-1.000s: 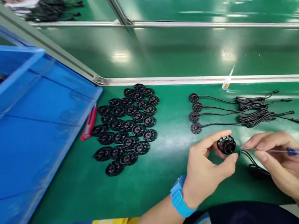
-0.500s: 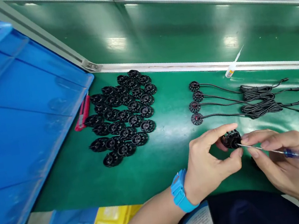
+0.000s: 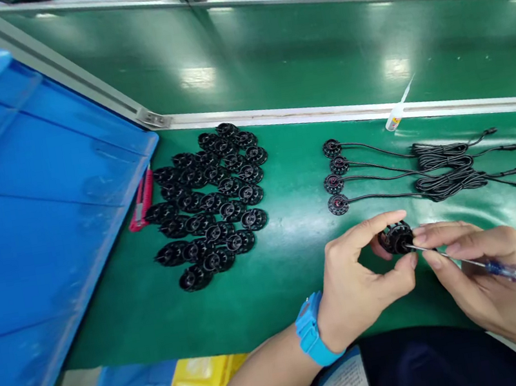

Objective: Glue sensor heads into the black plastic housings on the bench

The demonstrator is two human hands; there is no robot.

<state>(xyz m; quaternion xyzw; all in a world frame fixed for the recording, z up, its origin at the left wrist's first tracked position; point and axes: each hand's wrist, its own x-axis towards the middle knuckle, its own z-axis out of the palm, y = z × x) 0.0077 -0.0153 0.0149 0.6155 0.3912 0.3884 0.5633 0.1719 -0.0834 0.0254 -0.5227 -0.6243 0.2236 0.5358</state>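
Note:
My left hand (image 3: pixel 357 281) pinches a small round black part (image 3: pixel 395 238) between thumb and fingers, just above the green mat. My right hand (image 3: pixel 484 274) grips a thin screwdriver (image 3: pixel 510 272) with a clear blue handle, its metal tip touching the part. A blue strap sits on my left wrist. Just beyond my hands lie several finished black discs with coiled cables (image 3: pixel 430 169) in a row.
A heap of several loose black discs (image 3: pixel 213 203) lies left of centre on the green mat (image 3: pixel 298 258). A large blue crate (image 3: pixel 40 208) tilts at the left, with a red tool (image 3: pixel 141 198) beside it. A small white tube (image 3: pixel 396 119) rests on the metal rail.
The view has tilted down and drifted a little. My right hand has moved the screwdriver tip closer in, onto the black part; my left hand keeps its pinch.

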